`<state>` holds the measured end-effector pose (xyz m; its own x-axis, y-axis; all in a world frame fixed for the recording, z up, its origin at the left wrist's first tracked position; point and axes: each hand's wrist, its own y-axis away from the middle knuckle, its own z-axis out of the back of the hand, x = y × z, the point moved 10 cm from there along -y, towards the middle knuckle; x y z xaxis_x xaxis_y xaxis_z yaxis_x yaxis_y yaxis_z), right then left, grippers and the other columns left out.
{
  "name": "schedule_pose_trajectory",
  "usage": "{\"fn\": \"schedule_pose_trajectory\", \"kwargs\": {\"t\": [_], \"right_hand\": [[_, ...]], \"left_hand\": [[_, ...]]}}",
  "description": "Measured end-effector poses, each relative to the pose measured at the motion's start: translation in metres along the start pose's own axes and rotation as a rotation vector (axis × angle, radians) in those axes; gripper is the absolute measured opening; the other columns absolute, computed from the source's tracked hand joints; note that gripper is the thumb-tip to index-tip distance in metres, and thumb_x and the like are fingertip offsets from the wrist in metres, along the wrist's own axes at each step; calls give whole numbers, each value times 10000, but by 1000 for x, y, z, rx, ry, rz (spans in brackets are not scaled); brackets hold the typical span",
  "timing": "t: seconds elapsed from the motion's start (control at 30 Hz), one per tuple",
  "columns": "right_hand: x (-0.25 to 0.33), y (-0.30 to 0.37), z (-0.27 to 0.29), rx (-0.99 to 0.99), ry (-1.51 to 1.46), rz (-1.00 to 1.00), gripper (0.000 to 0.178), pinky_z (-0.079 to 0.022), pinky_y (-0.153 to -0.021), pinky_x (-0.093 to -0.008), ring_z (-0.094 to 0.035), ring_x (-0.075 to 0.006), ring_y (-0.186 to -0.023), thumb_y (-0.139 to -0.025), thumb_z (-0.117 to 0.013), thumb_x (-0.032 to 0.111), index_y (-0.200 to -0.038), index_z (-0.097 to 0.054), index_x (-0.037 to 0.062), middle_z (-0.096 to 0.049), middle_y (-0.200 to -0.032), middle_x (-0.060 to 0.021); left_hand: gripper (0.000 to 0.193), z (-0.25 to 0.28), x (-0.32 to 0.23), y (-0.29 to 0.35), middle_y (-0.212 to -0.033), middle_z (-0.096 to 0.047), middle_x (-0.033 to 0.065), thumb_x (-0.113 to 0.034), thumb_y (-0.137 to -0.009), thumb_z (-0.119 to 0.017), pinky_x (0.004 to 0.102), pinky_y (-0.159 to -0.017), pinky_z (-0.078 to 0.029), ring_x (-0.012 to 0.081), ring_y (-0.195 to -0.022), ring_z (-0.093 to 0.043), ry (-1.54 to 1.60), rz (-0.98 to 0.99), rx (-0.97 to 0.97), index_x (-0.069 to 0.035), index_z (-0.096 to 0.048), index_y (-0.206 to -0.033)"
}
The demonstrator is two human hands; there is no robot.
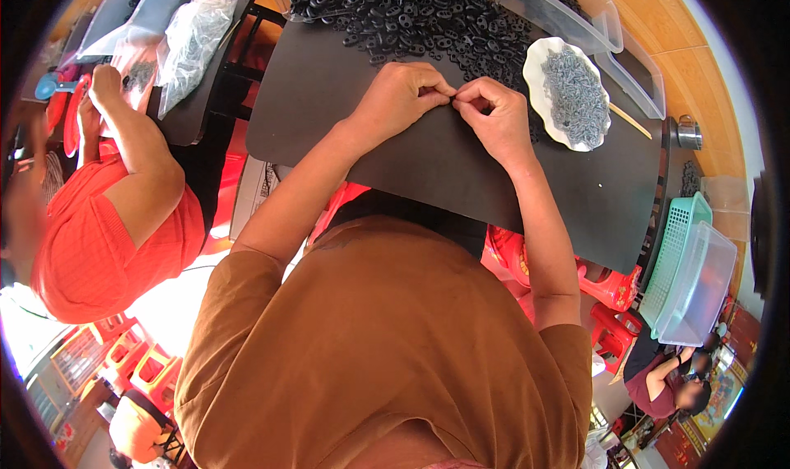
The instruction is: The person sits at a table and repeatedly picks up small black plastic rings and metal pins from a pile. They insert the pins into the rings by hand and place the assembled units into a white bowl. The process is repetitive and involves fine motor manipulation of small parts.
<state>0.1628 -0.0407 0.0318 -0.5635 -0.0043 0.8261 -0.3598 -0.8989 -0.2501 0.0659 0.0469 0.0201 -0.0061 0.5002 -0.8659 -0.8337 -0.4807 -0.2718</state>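
Over the dark tabletop, my left hand and my right hand meet fingertip to fingertip. Thumb and index finger are pinched together on each. A tiny dark bit shows where the tips meet, too small and too covered to name. Just beyond my hands spreads a large heap of small black plastic pieces with holes in them. To the right of my right hand stands a white scalloped dish filled with small, thin grey pieces.
Clear plastic bins border the heap at the far right. A thin wooden stick lies by the dish. Right of the table are a metal cup and a green basket. A person in red works at the left table.
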Motion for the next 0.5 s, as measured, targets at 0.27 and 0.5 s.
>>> {"fn": "schedule_pose_trajectory", "kwargs": {"t": [0.27,0.5], "right_hand": [[-22,-1,-1,89,-502,-264,76,-499,-672,-213,-601,-68,-721,-856,-704,26,-911,-652,29,-652,-811,-2],[-26,-25,39,156,-441,-349,147,-510,-688,-230,-625,-92,-763,-868,-660,91,-998,-663,21,-658,-861,-21]], "left_hand": [[189,1,16,3,-864,-700,22,-100,-906,-670,231,-722,-517,65,-779,-623,362,244,73,-14,-718,-1068],[171,-2,25,6,-890,-711,40,-92,-927,-650,231,-745,-525,80,-818,-649,460,229,14,-6,-713,-1061]]}}
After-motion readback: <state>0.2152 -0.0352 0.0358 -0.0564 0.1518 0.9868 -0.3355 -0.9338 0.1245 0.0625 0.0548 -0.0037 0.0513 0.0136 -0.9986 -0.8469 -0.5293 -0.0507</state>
